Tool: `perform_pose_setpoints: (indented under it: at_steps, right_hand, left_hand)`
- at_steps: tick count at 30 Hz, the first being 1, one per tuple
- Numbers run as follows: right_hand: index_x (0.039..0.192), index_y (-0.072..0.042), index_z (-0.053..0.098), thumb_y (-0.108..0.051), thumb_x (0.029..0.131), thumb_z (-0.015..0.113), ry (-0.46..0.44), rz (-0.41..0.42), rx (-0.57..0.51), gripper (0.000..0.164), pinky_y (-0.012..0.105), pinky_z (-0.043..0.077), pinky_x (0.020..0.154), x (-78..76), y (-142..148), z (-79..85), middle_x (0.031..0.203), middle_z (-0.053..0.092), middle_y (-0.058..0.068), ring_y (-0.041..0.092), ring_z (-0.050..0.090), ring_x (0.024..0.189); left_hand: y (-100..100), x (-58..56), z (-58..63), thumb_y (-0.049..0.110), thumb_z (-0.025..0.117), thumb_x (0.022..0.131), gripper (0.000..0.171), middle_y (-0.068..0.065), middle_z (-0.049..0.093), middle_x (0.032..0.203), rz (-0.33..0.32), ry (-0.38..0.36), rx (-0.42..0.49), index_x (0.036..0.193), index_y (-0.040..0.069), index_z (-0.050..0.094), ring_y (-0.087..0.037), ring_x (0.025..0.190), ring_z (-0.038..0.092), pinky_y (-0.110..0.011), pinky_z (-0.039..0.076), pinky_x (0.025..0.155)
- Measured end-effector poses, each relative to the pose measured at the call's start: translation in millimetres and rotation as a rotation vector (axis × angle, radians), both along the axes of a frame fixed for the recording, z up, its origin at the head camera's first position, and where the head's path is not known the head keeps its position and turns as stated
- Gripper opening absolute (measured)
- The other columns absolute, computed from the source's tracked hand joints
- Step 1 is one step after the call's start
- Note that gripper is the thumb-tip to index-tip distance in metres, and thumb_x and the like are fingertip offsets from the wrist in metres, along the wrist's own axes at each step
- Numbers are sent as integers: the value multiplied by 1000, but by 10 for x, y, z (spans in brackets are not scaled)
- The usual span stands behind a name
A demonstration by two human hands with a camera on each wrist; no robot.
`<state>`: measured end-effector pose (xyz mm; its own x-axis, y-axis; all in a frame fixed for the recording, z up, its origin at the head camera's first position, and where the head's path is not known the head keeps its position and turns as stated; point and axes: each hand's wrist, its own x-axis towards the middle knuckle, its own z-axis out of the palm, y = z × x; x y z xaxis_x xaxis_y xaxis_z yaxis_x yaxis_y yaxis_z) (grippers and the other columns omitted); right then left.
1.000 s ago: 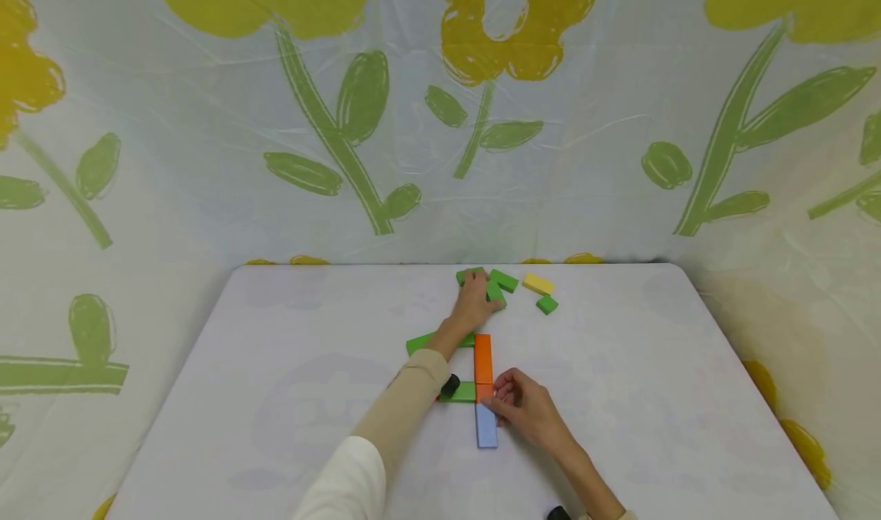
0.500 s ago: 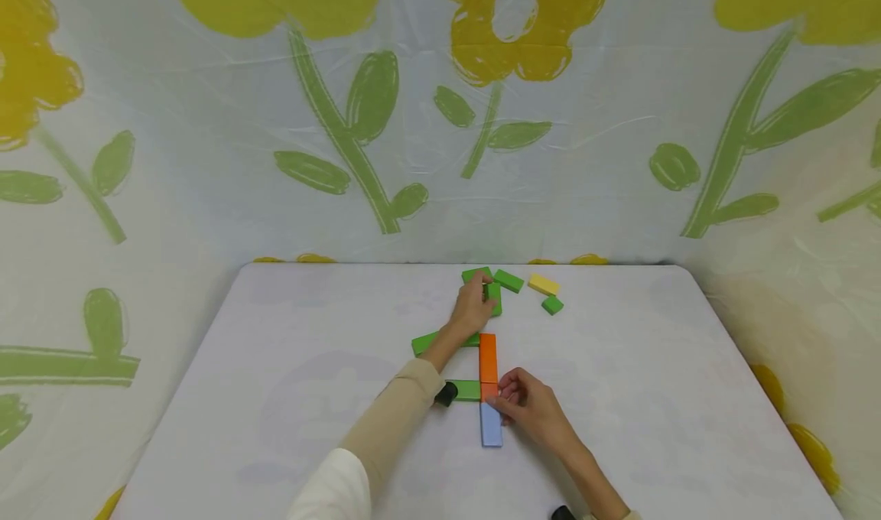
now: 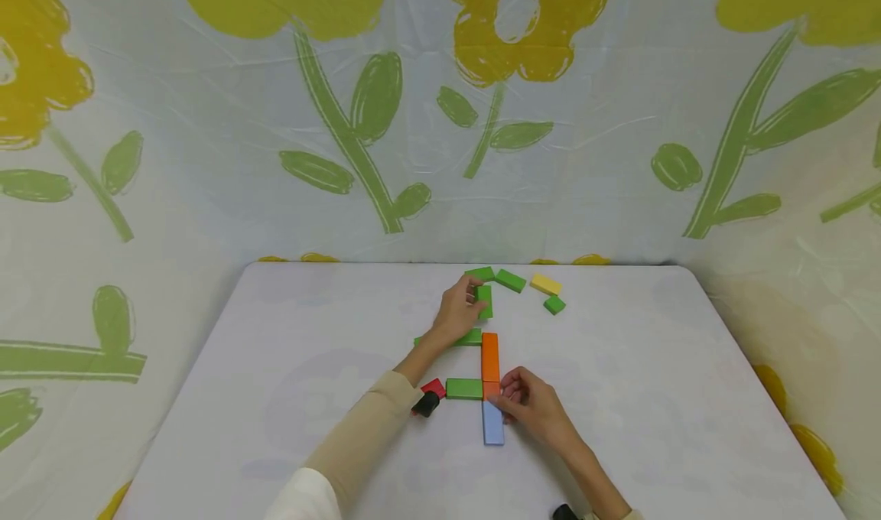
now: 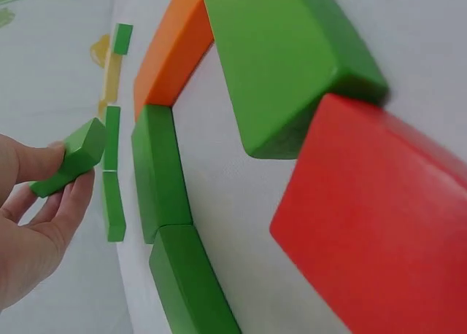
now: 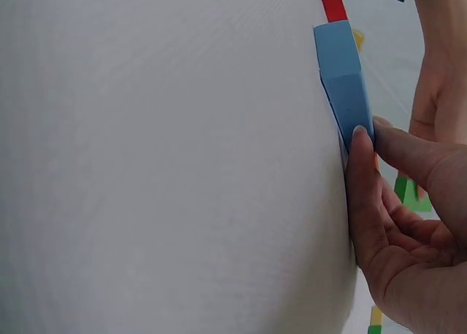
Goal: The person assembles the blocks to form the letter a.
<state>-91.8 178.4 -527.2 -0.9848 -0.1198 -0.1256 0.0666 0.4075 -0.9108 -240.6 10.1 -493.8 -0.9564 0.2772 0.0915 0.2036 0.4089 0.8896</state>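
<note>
My left hand (image 3: 456, 310) pinches a green rectangular block (image 3: 485, 303) between thumb and fingers. In the left wrist view the held green block (image 4: 84, 150) is raised and tilted. My right hand (image 3: 533, 405) is at the blue block (image 3: 492, 424), its thumb and forefinger on the end beside a small orange block (image 3: 491, 391). A longer orange block (image 3: 489, 357) continues that column away from me. Green blocks (image 3: 464, 388) branch off to the left, one beside the small orange block and others (image 3: 469, 337) at the far end, partly behind my left wrist. A red block (image 3: 433, 388) touches the nearer green one.
Along the table's back edge lie two green blocks (image 3: 511, 280), a yellow block (image 3: 546, 284) and a small green block (image 3: 554, 304). The white table (image 3: 619, 367) meets a flower-patterned curtain (image 3: 585, 183) at the back and sides.
My left hand has come back toward me and slightly left with the green block, leaving the other back blocks uncovered. The red block has come into view. My right hand stays in place.
</note>
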Motion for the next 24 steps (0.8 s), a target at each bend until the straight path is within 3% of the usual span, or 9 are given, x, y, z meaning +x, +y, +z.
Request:
perform_pose_setpoints:
  at_steps: [14,24]
  right_hand:
    - [108,0,61,-13,89,82,-9,0,-1,32,25,56,62,0,-4,40,87,61,6,17,60,70]
    - [107,0,60,-13,89,82,-16,6,11,31,24,56,62,-4,0,33,84,61,5,17,61,67]
  left_hand:
    - [-302,267,67,3,69,97,35,-16,65,114,-34,56,6,130,0,60,-26,103,63,-34,57,92]
    - [-535,552,27,7,70,98,35,-8,66,111,-57,6,25,131,1,61,-23,103,63,-30,57,90]
